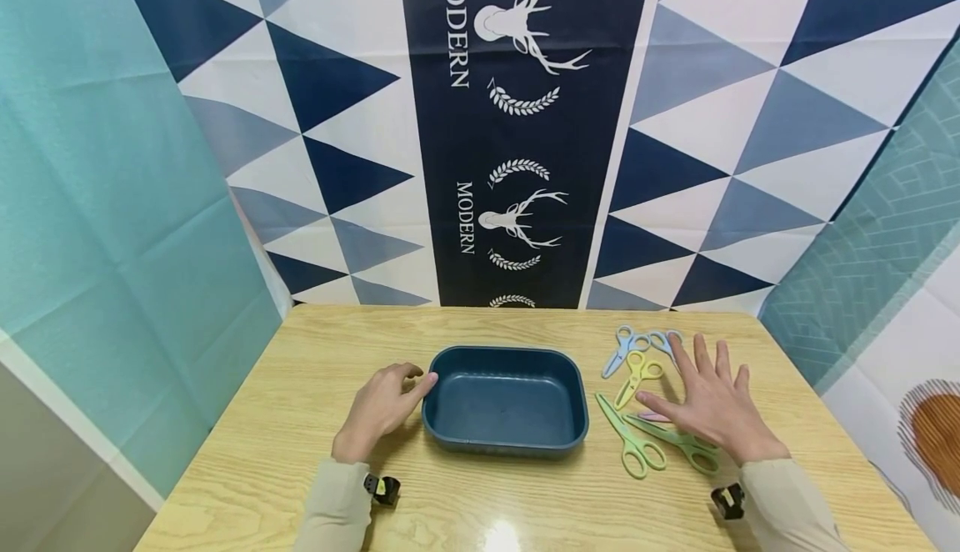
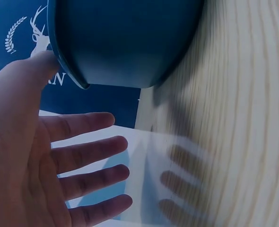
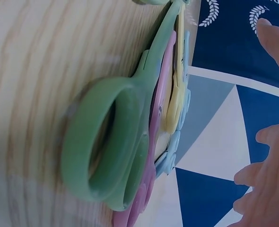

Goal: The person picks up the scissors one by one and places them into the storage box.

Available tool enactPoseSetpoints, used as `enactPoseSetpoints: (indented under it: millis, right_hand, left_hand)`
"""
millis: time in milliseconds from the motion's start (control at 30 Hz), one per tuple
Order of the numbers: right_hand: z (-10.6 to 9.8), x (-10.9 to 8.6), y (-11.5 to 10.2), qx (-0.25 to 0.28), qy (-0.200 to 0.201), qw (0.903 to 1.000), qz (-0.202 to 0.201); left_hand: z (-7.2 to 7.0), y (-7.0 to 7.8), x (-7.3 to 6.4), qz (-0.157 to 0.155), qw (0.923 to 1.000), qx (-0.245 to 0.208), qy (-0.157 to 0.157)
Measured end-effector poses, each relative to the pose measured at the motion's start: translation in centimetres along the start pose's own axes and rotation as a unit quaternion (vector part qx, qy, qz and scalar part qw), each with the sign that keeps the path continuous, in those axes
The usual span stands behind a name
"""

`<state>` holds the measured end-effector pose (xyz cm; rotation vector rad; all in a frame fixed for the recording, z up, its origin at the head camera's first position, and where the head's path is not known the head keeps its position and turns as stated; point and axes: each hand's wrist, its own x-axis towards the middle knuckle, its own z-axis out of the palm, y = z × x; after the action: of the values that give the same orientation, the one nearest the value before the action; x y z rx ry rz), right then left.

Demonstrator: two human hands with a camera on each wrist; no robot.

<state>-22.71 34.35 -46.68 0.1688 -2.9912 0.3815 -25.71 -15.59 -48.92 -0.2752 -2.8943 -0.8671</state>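
Note:
A dark blue rectangular tub (image 1: pixel 504 444) stands on the wooden table. At its left end is my left hand (image 1: pixel 382 406), thumb right at the rim and the other fingers spread straight below it in the left wrist view. My right hand (image 1: pixel 712 406) hovers with fingers spread over several scissors to the tub's right. Nearest it are a green pair (image 3: pixel 101 137) and a pink pair (image 3: pixel 156 118), partly hidden by the hand in the head view. Another green pair (image 1: pixel 632 439), a yellow pair (image 1: pixel 637 373) and a light blue pair (image 1: pixel 625 348) lie farther left. A second light blue pair (image 1: pixel 663 342) is partly covered by fingers.
The wooden table (image 1: pixel 480 502) ends at a back edge against a patterned curtain (image 1: pixel 525 135) with deer heads. Teal cloth (image 1: pixel 112 202) hangs along the left side. Both wrists wear small black devices.

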Motion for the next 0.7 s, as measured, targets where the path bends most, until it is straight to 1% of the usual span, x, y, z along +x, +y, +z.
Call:
enactPoseSetpoints:
  millis: [200,400,700]
  right_hand:
    - [-0.04,0.08,-0.13,0.003,-0.005,1.0,0.006]
    - [-0.13,0.09,-0.16,0.007,-0.009,0.9999,0.006]
    - [-0.28,0.06,-0.27,0.008,-0.018,0.9998,0.008]
  left_hand:
    - [0.0,0.4,0.1,0.016,0.9998,0.01,0.006]
    - [0.14,0.6,0.12,0.025,0.9994,0.018,0.014]
    - [0.17,1.0,0.24,0.039,0.9987,0.021,0.027]
